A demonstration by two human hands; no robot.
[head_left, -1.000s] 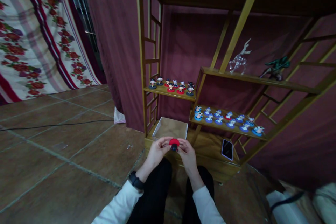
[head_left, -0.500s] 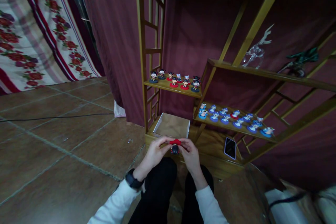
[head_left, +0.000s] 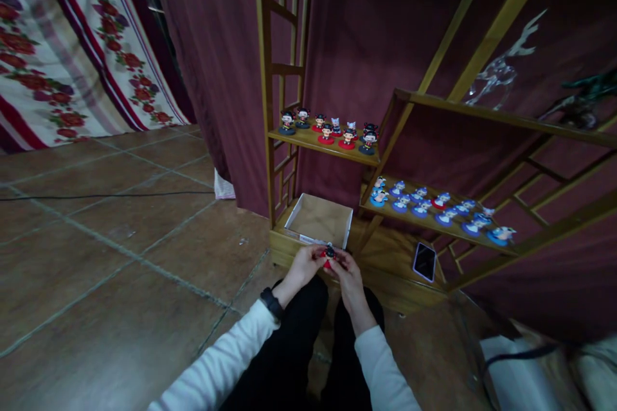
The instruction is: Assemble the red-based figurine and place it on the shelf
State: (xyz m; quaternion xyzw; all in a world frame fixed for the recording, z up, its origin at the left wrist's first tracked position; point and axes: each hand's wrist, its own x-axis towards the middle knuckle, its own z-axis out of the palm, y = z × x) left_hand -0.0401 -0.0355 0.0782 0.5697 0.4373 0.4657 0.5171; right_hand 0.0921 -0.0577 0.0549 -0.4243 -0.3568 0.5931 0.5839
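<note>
Between both hands is a small figurine point(head_left: 330, 252) with a black head and a red base, held roughly upright in front of the lower shelf. My left hand point(head_left: 308, 264) grips its left side, and a dark watch sits on that wrist. From the other side, the fingers of my right hand point(head_left: 348, 270) close on it. Just beyond the hands lies an open shallow box point(head_left: 321, 218) on the bottom board. Similar figurines point(head_left: 326, 133) on red and dark bases stand on the upper left shelf point(head_left: 322, 149).
Several blue and purple figurines point(head_left: 421, 207) line the lower right shelf point(head_left: 434, 228). A phone point(head_left: 425, 262) lies on the bottom board. A clear deer ornament point(head_left: 501, 74) and a dark green ornament point(head_left: 585, 99) stand higher at right. A cable point(head_left: 106, 196) crosses the tiled floor.
The figurine has turned from head toward me, base away, to head up with the red base below. Both hands have moved slightly up in view with it. The camera view has shifted a little.
</note>
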